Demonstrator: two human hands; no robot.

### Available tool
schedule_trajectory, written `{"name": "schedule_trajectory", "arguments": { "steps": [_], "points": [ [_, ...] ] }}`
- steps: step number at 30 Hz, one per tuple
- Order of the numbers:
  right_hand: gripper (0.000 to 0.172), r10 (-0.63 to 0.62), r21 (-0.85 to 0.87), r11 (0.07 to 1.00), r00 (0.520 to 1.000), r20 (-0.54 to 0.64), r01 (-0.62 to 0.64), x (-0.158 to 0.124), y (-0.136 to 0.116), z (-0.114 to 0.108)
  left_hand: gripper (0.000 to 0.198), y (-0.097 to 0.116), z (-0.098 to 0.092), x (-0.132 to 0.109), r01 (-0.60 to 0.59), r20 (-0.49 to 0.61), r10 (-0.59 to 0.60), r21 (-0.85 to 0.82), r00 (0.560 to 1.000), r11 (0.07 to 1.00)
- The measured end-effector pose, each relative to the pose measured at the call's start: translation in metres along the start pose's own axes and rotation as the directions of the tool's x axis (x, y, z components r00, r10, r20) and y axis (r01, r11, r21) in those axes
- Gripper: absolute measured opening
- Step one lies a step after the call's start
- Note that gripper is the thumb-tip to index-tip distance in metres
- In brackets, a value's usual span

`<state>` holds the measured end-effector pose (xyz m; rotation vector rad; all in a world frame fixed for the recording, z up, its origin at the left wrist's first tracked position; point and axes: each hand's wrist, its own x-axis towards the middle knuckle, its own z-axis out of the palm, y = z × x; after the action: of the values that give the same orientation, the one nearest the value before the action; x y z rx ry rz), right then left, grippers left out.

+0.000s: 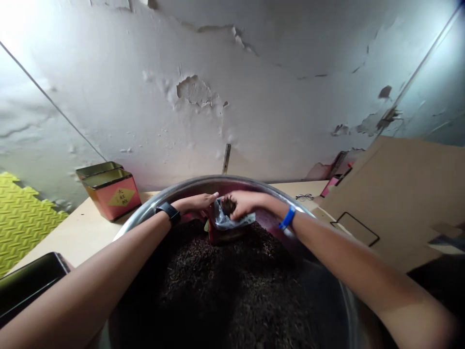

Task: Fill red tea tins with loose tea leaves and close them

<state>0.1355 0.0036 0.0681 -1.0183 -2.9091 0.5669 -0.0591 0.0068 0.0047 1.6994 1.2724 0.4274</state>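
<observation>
A large metal tub (176,188) holds a heap of dark, dry loose leaves that look like tea (265,295). Inside it, near the far wall, a red tin (221,236) lined with a clear plastic bag (222,222) rests among the leaves. My left hand (198,203) grips the tin's left side, thumb raised at the rim; its other fingers are mostly hidden. At the bag's mouth, my right hand (245,202) is curled around a clump of dark tea leaves (228,205).
Red-and-gold tins (118,196) stand open on the pale table (78,232) at left. A dark tin (32,278) lies nearer me. Right of the tub are a cardboard box (410,194) and glasses (304,197). A peeling wall (254,106) rises behind.
</observation>
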Motion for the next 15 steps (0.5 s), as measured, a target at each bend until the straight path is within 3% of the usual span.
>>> {"name": "schedule_trajectory", "arguments": {
  "steps": [5, 10, 15],
  "points": [
    [0.057, 0.047, -0.119, 0.992, 0.998, -0.05, -0.052, 0.0, 0.009, 0.027, 0.066, 0.0, 0.004, 0.006, -0.052, -0.048, 0.058, 0.116, 0.997, 0.992],
    [0.051, -0.078, -0.216, 0.976, 0.977, -0.196, 0.034, -0.013, 0.014, 0.017, 0.064, -0.004, 0.002, 0.012, -0.036, -0.066, 0.042, 0.093, 0.997, 0.995],
    [0.03, -0.093, -0.212, 0.977, 0.939, -0.33, 0.022, -0.018, 0.028, 0.008, 0.065, -0.005, -0.001, 0.015, -0.035, -0.062, 0.04, 0.083, 0.997, 0.996]
  ]
}}
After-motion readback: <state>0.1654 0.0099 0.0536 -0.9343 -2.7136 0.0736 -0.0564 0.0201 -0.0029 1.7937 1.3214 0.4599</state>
